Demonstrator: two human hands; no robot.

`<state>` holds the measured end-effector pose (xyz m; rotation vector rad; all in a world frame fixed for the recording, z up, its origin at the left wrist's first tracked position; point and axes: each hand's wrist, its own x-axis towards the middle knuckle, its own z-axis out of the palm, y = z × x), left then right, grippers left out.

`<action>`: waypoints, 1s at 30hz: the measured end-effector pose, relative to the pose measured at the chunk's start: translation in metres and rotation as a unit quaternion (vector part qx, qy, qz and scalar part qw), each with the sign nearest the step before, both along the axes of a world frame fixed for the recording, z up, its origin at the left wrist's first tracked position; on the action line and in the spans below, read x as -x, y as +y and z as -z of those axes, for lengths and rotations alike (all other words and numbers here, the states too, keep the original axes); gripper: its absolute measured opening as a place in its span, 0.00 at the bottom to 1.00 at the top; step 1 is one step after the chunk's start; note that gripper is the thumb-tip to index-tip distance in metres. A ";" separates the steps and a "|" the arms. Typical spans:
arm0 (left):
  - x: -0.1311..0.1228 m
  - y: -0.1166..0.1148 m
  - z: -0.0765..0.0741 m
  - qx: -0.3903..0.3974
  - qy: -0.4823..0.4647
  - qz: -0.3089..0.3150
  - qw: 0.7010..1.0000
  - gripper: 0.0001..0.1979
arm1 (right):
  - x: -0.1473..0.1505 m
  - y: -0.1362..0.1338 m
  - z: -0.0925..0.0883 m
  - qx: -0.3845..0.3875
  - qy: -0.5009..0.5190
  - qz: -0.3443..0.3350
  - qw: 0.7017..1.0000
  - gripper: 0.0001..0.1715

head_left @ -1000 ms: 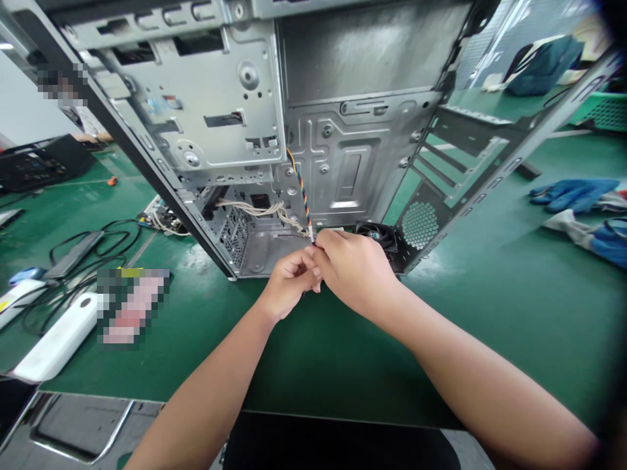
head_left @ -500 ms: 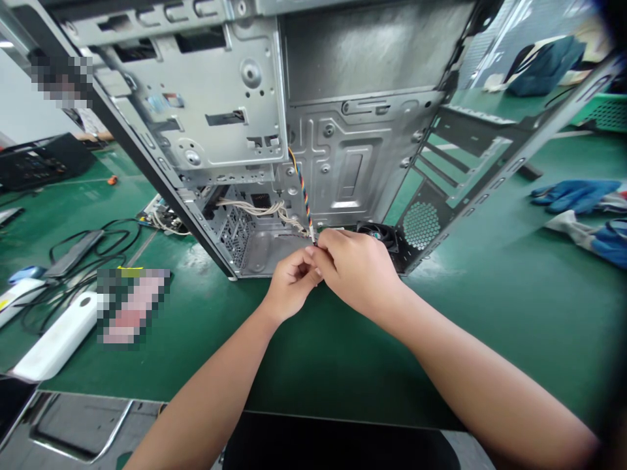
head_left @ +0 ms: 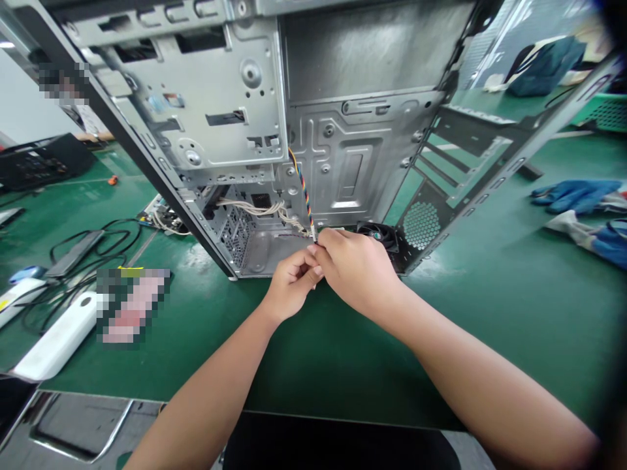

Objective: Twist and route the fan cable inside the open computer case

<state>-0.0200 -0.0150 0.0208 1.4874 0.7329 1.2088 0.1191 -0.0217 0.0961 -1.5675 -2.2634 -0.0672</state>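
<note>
An open computer case (head_left: 355,163) stands upright on the green table, its bare metal inside facing me. From under its drive cage (head_left: 230,98) runs a twisted multicoloured cable (head_left: 306,192) that ends in a white connector. Both hands meet at that end, just in front of the case floor. My right hand (head_left: 360,267) is closed on the cable's end. My left hand (head_left: 291,284) is closed too, its fingers pressed against the right fingertips at the same spot. The fingers hide what lies between them. Behind them hangs a bundle of off-white wires (head_left: 264,209).
A black fan (head_left: 379,236) lies on the case floor at right. Left on the table are a white power strip (head_left: 59,336), black cables and a circuit board (head_left: 164,215). Blue gloves (head_left: 578,196) and a green basket (head_left: 607,112) sit at right.
Almost nothing differs. The fingers of both hands have shifted very slightly at the cable's end, and the cable's lower end has moved a touch to the right.
</note>
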 end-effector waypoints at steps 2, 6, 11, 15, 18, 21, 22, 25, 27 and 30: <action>-0.001 -0.001 -0.001 -0.008 -0.005 -0.007 1.000 0.14 | 0.000 -0.001 -0.002 0.008 0.009 0.003 1.000 0.13; -0.002 -0.002 -0.002 -0.020 -0.009 -0.025 0.999 0.13 | -0.001 -0.002 -0.004 0.014 0.023 0.005 1.000 0.13; -0.002 -0.003 0.000 -0.007 -0.023 -0.051 0.998 0.13 | -0.001 -0.002 -0.005 0.016 0.025 0.007 1.000 0.13; -0.001 -0.002 0.002 -0.004 -0.034 -0.043 0.998 0.14 | -0.001 -0.002 -0.005 0.019 0.022 0.007 1.000 0.13; 0.000 0.000 0.003 0.009 -0.044 -0.023 0.999 0.14 | -0.001 -0.002 -0.004 0.016 0.012 0.006 1.000 0.13; 0.001 0.001 0.004 0.029 -0.056 -0.002 0.998 0.13 | 0.000 -0.002 -0.003 0.015 0.002 0.003 1.000 0.13; 0.001 0.001 0.004 0.035 -0.061 0.004 0.998 0.13 | 0.000 -0.001 -0.003 0.014 -0.001 0.001 1.000 0.13; 0.001 0.001 0.005 0.045 -0.078 0.021 0.996 0.12 | 0.000 -0.001 -0.002 0.011 -0.006 -0.005 1.000 0.14; 0.001 0.001 0.005 0.049 -0.088 0.029 0.995 0.11 | 0.000 -0.001 -0.003 0.013 -0.006 -0.006 1.000 0.14; 0.001 0.001 0.005 0.054 -0.088 0.024 0.994 0.11 | 0.000 -0.001 -0.005 0.021 0.003 -0.001 1.000 0.14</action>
